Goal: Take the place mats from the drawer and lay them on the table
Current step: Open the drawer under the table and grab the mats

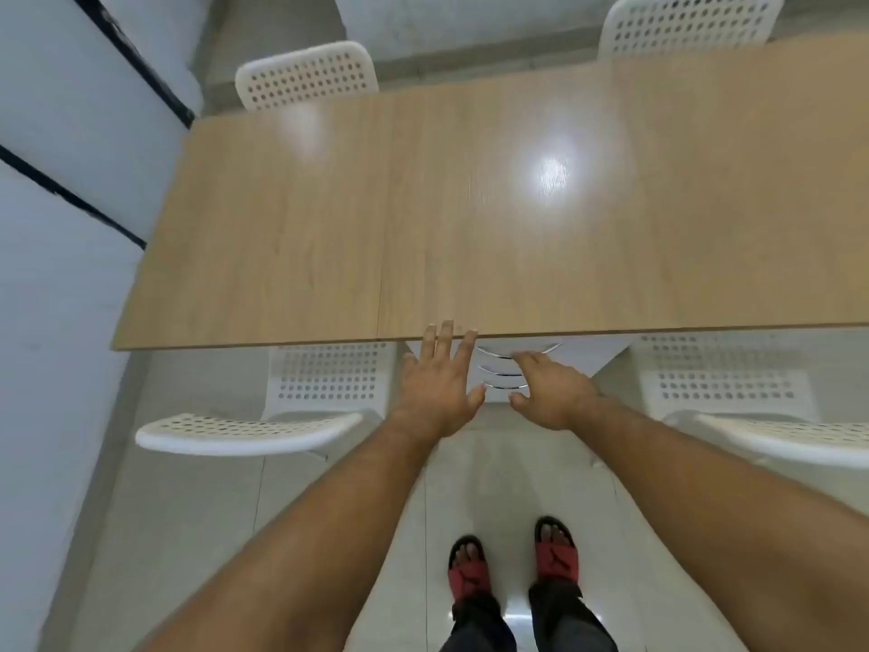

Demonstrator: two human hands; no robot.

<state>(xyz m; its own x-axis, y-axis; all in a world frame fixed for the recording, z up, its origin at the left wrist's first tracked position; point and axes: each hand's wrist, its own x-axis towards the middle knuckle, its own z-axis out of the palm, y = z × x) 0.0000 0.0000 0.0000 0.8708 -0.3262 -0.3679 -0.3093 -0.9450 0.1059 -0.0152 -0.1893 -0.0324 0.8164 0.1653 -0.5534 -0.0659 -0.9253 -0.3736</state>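
Observation:
A light wooden table [470, 218] fills the middle of the view, its top bare. Under its near edge stands a white drawer unit [583, 352] with three curved chrome handles [498, 369], all drawers closed. My left hand [439, 383] is open, fingers spread, its fingertips at the table's near edge beside the unit. My right hand [550, 392] reaches to the handles with fingers loosely curled, index finger at the top handle; no firm grip shows. No place mats are visible.
Two white perforated chairs [249, 430] [771, 435] stand on my side, left and right of me, partly under the table. Two more chairs [305, 77] [691, 25] stand at the far side. A wall runs along the left. My sandalled feet [512, 562] stand on pale tiles.

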